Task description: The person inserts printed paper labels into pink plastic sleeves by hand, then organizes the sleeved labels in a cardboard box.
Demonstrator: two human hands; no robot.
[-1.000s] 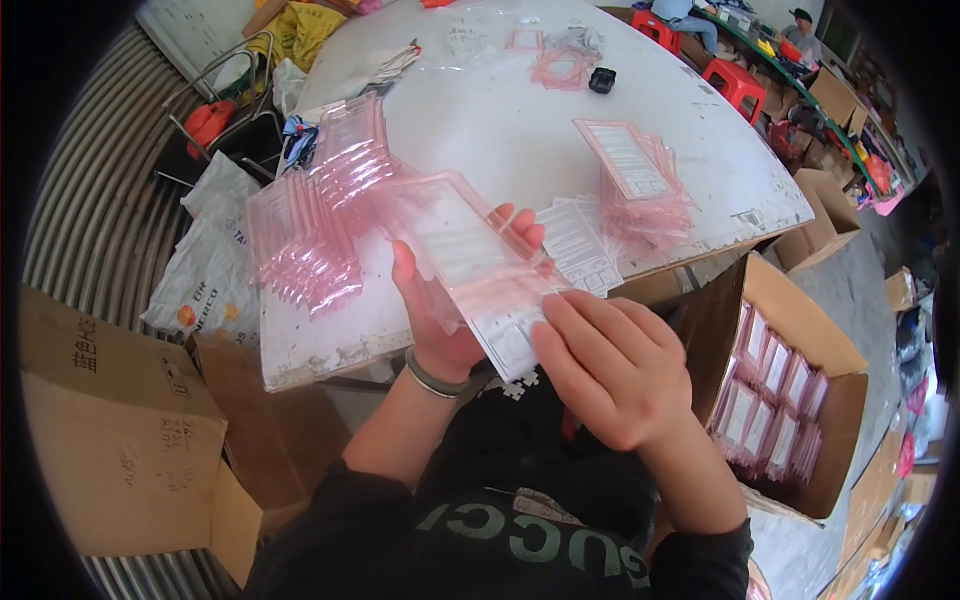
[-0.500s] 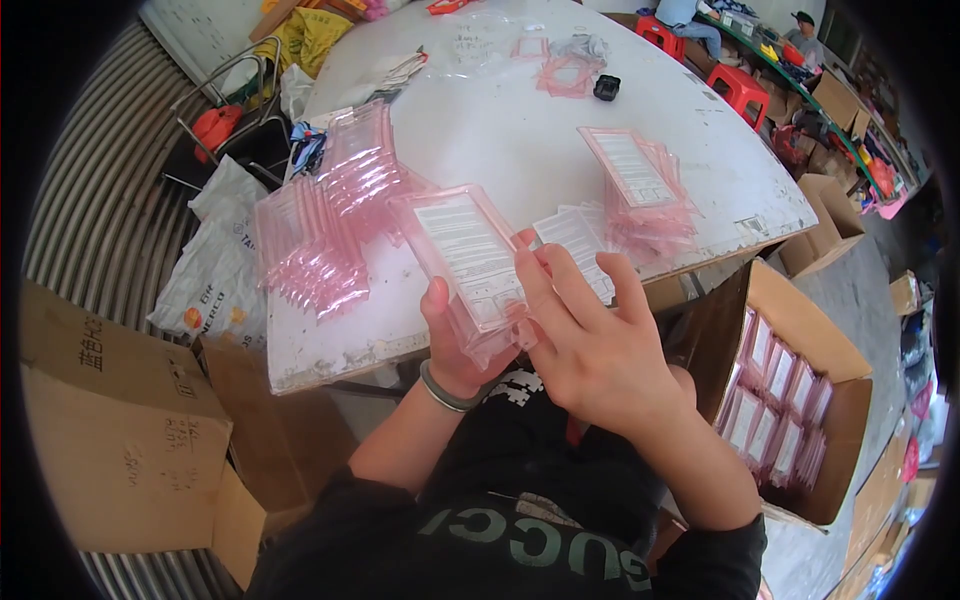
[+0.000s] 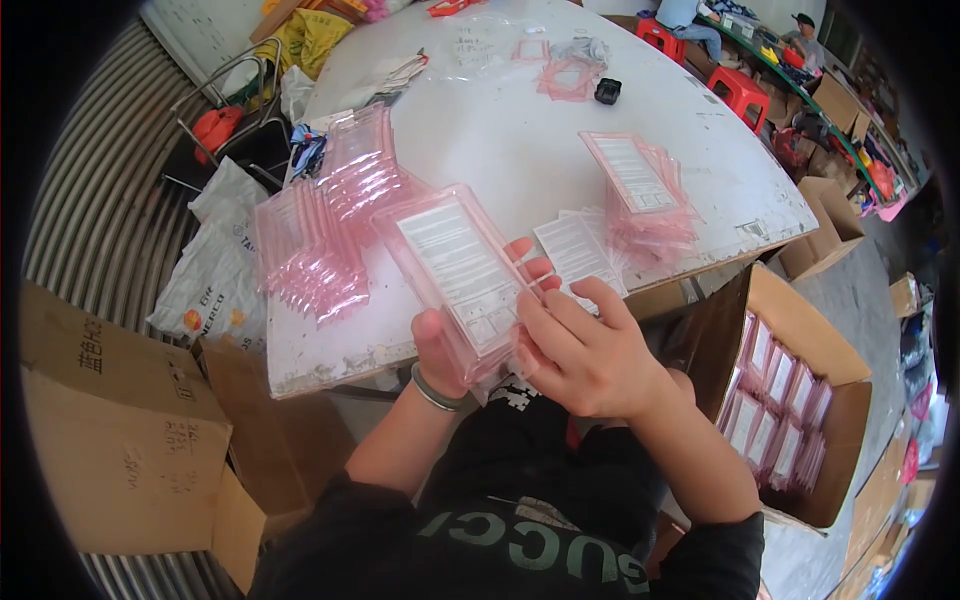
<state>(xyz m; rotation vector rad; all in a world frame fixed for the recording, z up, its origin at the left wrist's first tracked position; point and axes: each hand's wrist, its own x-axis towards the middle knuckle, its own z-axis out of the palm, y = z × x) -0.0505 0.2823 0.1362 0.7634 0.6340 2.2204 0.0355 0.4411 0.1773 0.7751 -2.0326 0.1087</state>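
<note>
A: Where do we find the pouch [image 3: 425, 290], and how is it held?

B: Tilted, above the near edge of the table [image 3: 490, 140]. The left hand [image 3: 440, 370] clamps it between thumb and fingers. The fingertips of the right hand [image 3: 590, 355] meet its lower right edge; whether they pinch it, we cannot tell.

A: Which step do we record?

B: The card [image 3: 462, 265] appears to lie inside, so we judge it to be seating. We note loose cards [image 3: 575, 245] at the table's near edge and a pile [image 3: 645, 195] on its right side.

A: What does the next move call for?

B: In our judgement, a steady left hold and light right-hand pressure, leaving the card uncreased.
</note>
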